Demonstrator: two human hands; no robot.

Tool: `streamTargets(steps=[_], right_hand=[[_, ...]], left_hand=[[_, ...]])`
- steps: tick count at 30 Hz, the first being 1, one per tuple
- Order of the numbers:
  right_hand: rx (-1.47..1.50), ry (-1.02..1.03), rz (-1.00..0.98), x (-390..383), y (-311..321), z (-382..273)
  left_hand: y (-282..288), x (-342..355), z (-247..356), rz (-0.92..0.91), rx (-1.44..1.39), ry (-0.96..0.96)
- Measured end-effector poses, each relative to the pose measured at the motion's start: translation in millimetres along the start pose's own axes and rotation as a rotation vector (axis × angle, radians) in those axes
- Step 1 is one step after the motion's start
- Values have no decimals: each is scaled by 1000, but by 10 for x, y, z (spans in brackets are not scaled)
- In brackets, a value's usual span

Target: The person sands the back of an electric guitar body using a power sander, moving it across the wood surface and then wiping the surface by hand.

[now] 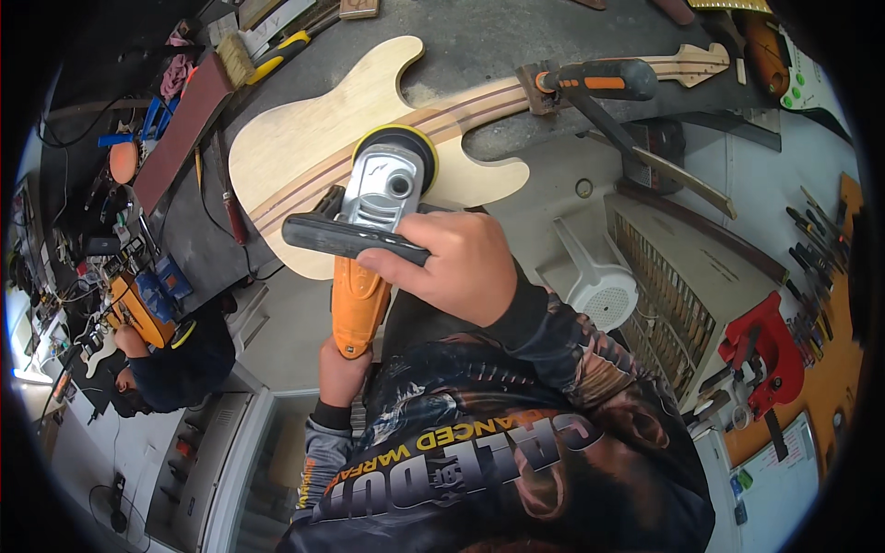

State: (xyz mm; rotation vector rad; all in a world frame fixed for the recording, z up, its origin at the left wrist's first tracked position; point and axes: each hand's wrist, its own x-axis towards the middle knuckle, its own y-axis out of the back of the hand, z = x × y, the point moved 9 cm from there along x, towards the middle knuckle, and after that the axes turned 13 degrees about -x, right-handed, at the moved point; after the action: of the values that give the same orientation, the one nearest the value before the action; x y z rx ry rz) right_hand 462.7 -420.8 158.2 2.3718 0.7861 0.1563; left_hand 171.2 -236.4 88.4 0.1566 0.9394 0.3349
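An unfinished pale wood electric guitar [295, 138], with dark stripes along its middle, lies on the grey bench. Against its body rests the round yellow-edged pad of an orange and silver power sander [361, 295]. My right hand [461, 263] is closed round the sander's black side handle. At the rear end of the orange housing, my left hand [343, 370] grips from below, its fingers mostly hidden by the tool. A bar clamp [599, 81] with a black and orange handle presses a small wooden block [536, 88] onto the neck.
A brush [237, 60], a yellow-handled tool [277, 60] and a maroon sanding board [180, 134] lie on the bench [461, 46] at left. The clamp bar juts out past the bench edge. A white stool [604, 300] stands at right. Another person [194, 359] sits lower left.
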Motion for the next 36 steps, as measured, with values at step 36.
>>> streamTargets(steps=[36], right_hand=[[0, -104, 7, -90, 92, 69]], left_hand=[[21, 108, 137, -89, 85, -28]])
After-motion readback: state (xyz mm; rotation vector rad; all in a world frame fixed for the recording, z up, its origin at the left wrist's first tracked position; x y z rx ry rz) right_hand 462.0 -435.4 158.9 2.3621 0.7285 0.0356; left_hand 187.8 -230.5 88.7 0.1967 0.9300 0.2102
